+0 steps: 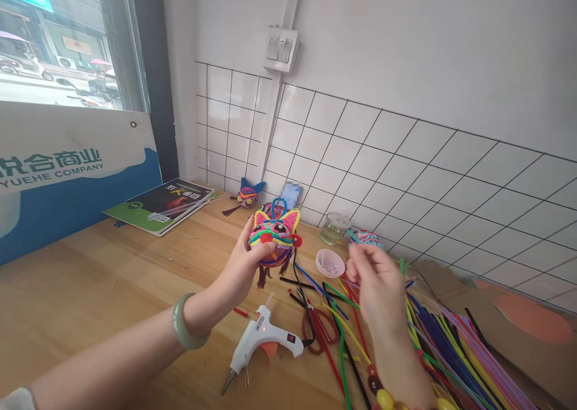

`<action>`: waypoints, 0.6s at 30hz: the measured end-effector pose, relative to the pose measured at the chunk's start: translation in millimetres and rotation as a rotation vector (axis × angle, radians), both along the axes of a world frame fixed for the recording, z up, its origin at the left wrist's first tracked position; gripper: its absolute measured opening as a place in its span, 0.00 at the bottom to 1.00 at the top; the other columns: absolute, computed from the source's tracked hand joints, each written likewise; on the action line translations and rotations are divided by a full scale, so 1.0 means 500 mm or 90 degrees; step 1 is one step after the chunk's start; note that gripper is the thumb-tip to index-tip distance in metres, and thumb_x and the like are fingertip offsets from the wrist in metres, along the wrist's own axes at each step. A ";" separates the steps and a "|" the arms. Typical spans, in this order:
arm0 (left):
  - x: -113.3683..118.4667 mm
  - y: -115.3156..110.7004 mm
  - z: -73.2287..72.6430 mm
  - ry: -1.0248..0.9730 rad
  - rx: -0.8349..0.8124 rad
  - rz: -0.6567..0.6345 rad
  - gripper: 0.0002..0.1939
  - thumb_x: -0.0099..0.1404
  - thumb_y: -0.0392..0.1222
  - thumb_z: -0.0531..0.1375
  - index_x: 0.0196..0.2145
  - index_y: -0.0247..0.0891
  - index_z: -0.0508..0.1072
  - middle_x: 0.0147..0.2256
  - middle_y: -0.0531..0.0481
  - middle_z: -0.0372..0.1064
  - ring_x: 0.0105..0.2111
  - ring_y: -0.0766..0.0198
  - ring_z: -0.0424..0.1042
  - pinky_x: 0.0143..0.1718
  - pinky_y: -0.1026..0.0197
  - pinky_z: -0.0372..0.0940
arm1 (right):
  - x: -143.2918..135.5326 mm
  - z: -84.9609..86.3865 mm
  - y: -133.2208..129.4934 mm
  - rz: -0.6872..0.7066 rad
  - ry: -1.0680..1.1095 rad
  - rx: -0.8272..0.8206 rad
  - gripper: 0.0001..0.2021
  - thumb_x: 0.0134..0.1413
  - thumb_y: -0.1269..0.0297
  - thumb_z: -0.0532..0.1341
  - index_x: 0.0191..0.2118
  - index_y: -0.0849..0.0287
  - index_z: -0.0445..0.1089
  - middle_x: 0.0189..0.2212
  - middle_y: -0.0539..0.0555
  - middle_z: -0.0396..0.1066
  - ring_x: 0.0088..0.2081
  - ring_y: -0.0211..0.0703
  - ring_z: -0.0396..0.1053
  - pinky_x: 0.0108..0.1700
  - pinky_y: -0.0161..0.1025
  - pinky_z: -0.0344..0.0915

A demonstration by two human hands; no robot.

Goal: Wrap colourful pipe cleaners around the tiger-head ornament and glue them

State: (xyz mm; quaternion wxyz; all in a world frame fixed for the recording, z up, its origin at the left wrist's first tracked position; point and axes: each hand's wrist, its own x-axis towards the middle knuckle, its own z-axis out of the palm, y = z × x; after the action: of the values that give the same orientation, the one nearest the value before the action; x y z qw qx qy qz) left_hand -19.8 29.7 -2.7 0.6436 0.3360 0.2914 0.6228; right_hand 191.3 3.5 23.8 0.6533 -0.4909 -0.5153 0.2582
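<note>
A colourful cat-faced ornament with yellow-edged pink ears, a blue loop on top and dark tassels is held up by my left hand, its thumb across the lower front. My right hand is raised at the right with fingers pinched together around a small blue-green piece. Behind that hand is a pink and light blue striped object. On the table below the ornament lies a white glue gun with an orange trigger.
Red-handled scissors lie among loose pipe cleaners, with a thick bundle at the right. A pink bowl, glass jar, blue-eared ornament and booklet stand farther back. Cardboard lies at the right.
</note>
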 end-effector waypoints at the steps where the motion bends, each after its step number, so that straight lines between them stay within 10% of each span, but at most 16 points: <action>1: -0.002 0.001 0.002 -0.010 0.000 -0.005 0.48 0.56 0.37 0.68 0.68 0.44 0.48 0.55 0.42 0.70 0.50 0.54 0.73 0.51 0.54 0.67 | 0.019 0.010 0.000 -0.022 0.028 0.028 0.15 0.53 0.51 0.66 0.30 0.58 0.66 0.18 0.42 0.59 0.21 0.32 0.57 0.25 0.31 0.55; 7: -0.008 0.004 0.008 -0.076 -0.049 -0.009 0.42 0.59 0.37 0.66 0.66 0.45 0.51 0.54 0.43 0.71 0.49 0.55 0.74 0.48 0.55 0.71 | 0.059 0.050 -0.010 -0.117 0.176 0.161 0.17 0.50 0.55 0.69 0.24 0.59 0.64 0.22 0.44 0.62 0.21 0.30 0.58 0.25 0.32 0.56; 18: 0.003 -0.013 0.001 0.023 -0.002 0.028 0.51 0.56 0.41 0.69 0.69 0.47 0.46 0.57 0.45 0.69 0.55 0.54 0.70 0.53 0.56 0.67 | -0.098 -0.027 -0.032 0.081 -0.207 -0.036 0.13 0.61 0.52 0.59 0.36 0.57 0.71 0.22 0.47 0.67 0.23 0.36 0.66 0.26 0.33 0.64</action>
State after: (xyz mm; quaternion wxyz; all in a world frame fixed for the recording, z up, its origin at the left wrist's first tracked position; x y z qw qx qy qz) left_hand -18.0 23.3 -2.3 0.6248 0.3396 0.3117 0.6302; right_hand 142.2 -12.7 10.3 0.5299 -0.5108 -0.6366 0.2304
